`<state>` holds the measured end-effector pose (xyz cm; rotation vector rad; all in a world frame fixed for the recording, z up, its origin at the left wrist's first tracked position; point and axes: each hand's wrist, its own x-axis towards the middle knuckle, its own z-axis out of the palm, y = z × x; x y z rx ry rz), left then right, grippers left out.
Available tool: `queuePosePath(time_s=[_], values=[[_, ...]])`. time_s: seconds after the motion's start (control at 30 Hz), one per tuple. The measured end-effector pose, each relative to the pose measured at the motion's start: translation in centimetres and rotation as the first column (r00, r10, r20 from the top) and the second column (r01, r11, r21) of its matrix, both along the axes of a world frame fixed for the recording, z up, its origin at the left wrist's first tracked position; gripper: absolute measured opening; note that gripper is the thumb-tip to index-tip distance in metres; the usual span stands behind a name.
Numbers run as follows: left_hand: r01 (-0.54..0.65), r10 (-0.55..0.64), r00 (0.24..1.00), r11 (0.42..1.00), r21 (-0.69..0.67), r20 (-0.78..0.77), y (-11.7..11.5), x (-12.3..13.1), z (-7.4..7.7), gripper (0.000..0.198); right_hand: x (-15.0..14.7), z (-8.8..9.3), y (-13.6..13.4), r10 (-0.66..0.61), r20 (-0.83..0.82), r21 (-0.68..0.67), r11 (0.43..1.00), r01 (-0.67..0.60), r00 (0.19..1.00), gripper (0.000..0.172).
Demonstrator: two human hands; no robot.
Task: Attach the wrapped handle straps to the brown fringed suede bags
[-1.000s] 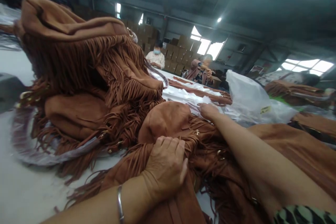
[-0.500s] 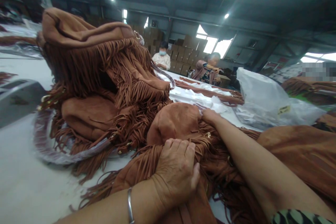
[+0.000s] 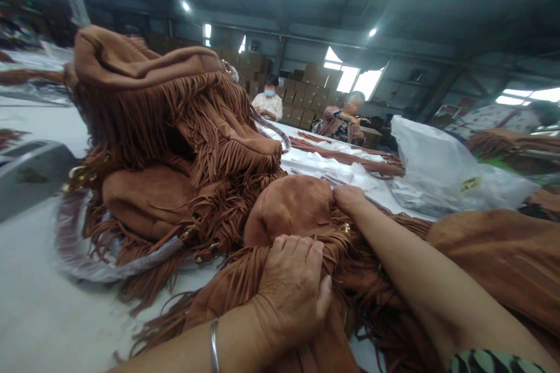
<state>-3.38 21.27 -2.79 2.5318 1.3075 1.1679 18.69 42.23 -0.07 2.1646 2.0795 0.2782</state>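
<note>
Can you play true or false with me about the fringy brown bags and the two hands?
1. The left hand rests on the fringe of a brown bag. True.
2. The right hand holds scissors. False: it holds no tool and touches the brown bag's far edge.
3. The pile of bags is blue. False: they are brown.
4. A bracelet is on the left wrist. True.
5. A clear plastic bag lies beyond the right hand. True.

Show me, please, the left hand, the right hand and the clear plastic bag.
left hand (image 3: 291, 291): head view, back of the hand.
right hand (image 3: 349, 198): head view, the knuckles.
clear plastic bag (image 3: 431, 157): head view, its upper side.
</note>
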Motion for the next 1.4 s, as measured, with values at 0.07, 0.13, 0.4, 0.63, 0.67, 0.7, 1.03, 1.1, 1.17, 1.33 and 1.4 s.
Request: queuePosePath(time_s=[0.07, 0.13, 0.4, 0.63, 0.67, 0.7, 1.03, 1.1, 1.17, 1.33, 1.4], values=[[0.000, 0.000, 1.000, 1.000, -0.001, 0.005, 0.0, 0.0, 0.0, 0.040, 0.1, 0.2, -0.1, -0.073, -0.006, 0.057, 0.996, 0.073, 0.997, 0.032], [0.007, -0.007, 1.000, 1.000, -0.001, 0.013, 0.0, 0.0, 0.1, 0.039, 0.5, 0.8, -0.2, -0.154, -0.015, 0.117, 0.981, 0.155, 0.988, 0.033], [0.003, -0.003, 1.000, 1.000, -0.002, 0.022, 0.1, 0.0, 0.0, 0.041, 0.9, 2.5, -1.6, -0.113, -0.061, 0.081, 0.990, 0.118, 0.992, 0.031], [0.010, -0.010, 1.000, 1.000, 0.000, 0.025, 0.1, 0.0, 0.1, 0.040, 0.4, 2.0, -1.7, -0.192, -0.127, 0.220, 0.951, 0.217, 0.973, 0.029], [0.011, -0.011, 1.000, 1.000, -0.002, 0.027, 0.1, 0.0, 0.1, 0.040, 0.5, 2.1, -1.8, -0.192, -0.139, 0.257, 0.940, 0.223, 0.971, 0.029], [0.010, -0.010, 1.000, 1.000, -0.005, 0.028, 0.1, 0.0, 0.1, 0.039, 0.5, 2.3, -2.0, -0.179, -0.149, 0.298, 0.930, 0.217, 0.972, 0.028], [0.026, -0.007, 0.979, 0.996, -0.088, 0.203, 0.3, 0.1, 0.3, 0.039, -5.5, 10.1, -5.8, 0.187, 0.015, 0.671, 0.726, -0.148, 0.982, 0.046], [0.073, 0.005, 0.924, 0.979, -0.189, 0.383, 0.7, -0.2, 1.5, 0.040, -6.8, 12.0, -8.1, 0.280, 0.101, 0.663, 0.697, -0.274, 0.955, 0.042], [0.246, 0.009, 0.766, 0.920, -0.306, 0.643, 1.1, -0.8, 3.2, 0.047, -7.3, 13.4, -11.0, 0.358, 0.248, 0.626, 0.650, -0.431, 0.900, 0.038], [0.730, 0.010, 0.047, 0.683, -0.041, 0.999, 0.1, -2.5, 8.3, 0.046, -6.2, 14.2, -20.7, 0.338, 0.663, 0.512, 0.447, -0.734, 0.668, 0.033], [0.813, 0.042, -0.127, 0.576, 0.079, 0.991, -1.4, -2.5, 10.1, 0.040, -6.0, 13.7, -24.9, 0.335, 0.687, 0.480, 0.457, -0.749, 0.645, 0.035]])
